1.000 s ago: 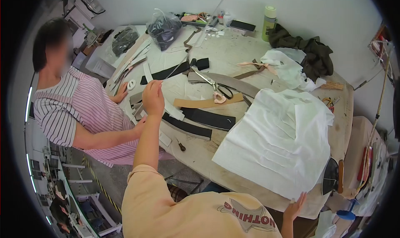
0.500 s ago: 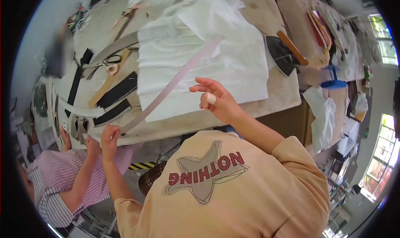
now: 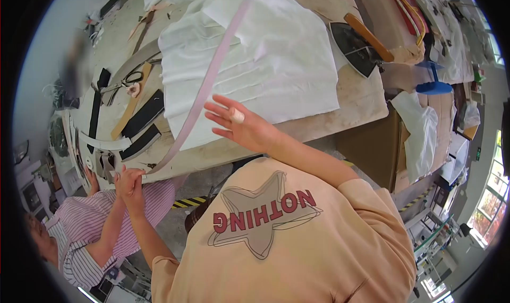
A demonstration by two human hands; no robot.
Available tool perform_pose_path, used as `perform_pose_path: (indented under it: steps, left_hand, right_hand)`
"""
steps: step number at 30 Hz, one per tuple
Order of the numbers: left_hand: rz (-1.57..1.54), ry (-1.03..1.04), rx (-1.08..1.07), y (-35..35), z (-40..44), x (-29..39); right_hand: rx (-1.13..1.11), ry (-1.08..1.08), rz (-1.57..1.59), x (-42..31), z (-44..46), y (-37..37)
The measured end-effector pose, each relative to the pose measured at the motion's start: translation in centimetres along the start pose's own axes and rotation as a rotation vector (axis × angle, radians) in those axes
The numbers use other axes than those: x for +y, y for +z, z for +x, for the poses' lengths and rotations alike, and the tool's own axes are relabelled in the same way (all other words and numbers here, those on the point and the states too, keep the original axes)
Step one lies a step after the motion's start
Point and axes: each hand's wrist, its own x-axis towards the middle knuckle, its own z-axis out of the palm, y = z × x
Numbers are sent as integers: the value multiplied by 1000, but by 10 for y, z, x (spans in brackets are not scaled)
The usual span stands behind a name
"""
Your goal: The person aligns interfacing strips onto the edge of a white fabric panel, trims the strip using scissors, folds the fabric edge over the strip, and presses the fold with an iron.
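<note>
A long, narrow grey-mauve strip (image 3: 211, 74) curves over the white cloth (image 3: 276, 64) on the table. At its lower end my left hand (image 3: 129, 183) is closed on it, right beside a co-worker's hand, so that the two partly overlap. Beside the strip's middle, my right hand (image 3: 241, 123) is raised palm up with fingers spread and holds nothing. White tape wraps one of its fingers. Dark strips (image 3: 143, 113) and a tan strip (image 3: 127, 109) lie left of the cloth, near the scissors (image 3: 125, 85).
An iron (image 3: 357, 48) with an orange-brown handle rests at the table's right edge (image 3: 374, 104). A blue stand (image 3: 434, 85) is farther right, above a cardboard box (image 3: 372, 149). On the left sits a co-worker in a striped top (image 3: 85, 239).
The view has swung down and right since the first frame. The strip now in my left hand came into view over the cloth. My right hand's fingers have spread and turned palm up.
</note>
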Motion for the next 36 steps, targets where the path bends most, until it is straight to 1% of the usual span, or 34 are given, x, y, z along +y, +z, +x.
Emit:
perform_pose_path:
  steps: [1, 2, 4, 6, 8, 10, 12, 13, 14, 15, 16, 17, 19, 20, 21, 23, 24, 25, 27, 28, 30, 31, 32, 34, 35, 36]
  left_hand:
    - [-1, -2, -16, 1, -2, -1]
    - [3, -14, -47, 1, -5, -2]
    - [14, -52, -98, 0, -15, -9]
    - [-5, -94, -103, 15, -17, -31]
    - [-4, -112, -139, 32, -5, -39]
    - [43, -54, -206, 53, 17, -47]
    - [79, 10, -292, 78, 36, -63]
    - [87, 33, -346, 88, 45, -69]
    - [91, 23, -349, 98, 52, -71]
    - [29, -25, -377, 108, 58, -69]
    - [-31, -70, -403, 115, 62, -70]
    - [-27, -75, -406, 119, 61, -76]
    - [-72, -136, -343, 128, 59, -89]
    - [-99, -163, -310, 131, 60, -91]
    - [-105, -160, -312, 132, 59, -91]
    - [9, -118, -227, 129, 59, -82]
    - [67, -96, -182, 129, 61, -77]
    - [60, -94, -183, 131, 65, -64]
    - [315, 122, 16, 146, 73, -15]
    - [444, 229, 115, 157, 74, 8]
    - [184, 278, -102, 186, 76, 48]
    - [91, 368, -154, 209, 71, 60]
    - [-3, 459, -206, 227, 70, 79]
    - [32, 541, -202, 255, 68, 122]
    - [30, 539, -204, 267, 69, 138]
    - [5, 511, -154, 278, 71, 150]
  right_hand:
    - [-52, -116, 87, -3, 4, -1]
    - [-43, -113, 96, -6, 4, -11]
    - [54, -160, 79, -14, -7, -36]
    - [138, -185, 97, -38, -35, -51]
    - [130, -300, 42, -53, -66, -80]
    - [500, -345, -110, -66, -91, -114]
    - [629, -393, -216, -78, -116, -146]
    - [625, -382, -215, -84, -126, -160]
    - [739, -346, -294, -90, -132, -171]
    - [851, -309, -372, -92, -135, -177]
    - [849, -302, -368, -94, -135, -183]
    - [894, -320, -373, -97, -133, -186]
    - [987, -357, -387, -104, -130, -191]
    - [989, -358, -388, -104, -129, -199]
    - [1038, -437, -519, -100, -129, -211]
    - [1133, -592, -789, -97, -132, -222]
    - [1141, -594, -795, -98, -136, -227]
    - [1167, -561, -1086, -98, -134, -221]
    - [1169, -454, -1665, -96, -132, -211]
    - [1169, -447, -1666, -98, -131, -215]
    - [1194, -510, -1868, -111, -116, -230]
    - [1202, -544, -1967, -115, -110, -235]
    - [1199, -541, -1965, -117, -106, -236]
    - [1159, -482, -1881, -123, -101, -235]
    - [1140, -453, -1841, -126, -99, -235]
    - [1141, -446, -1841, -129, -98, -235]
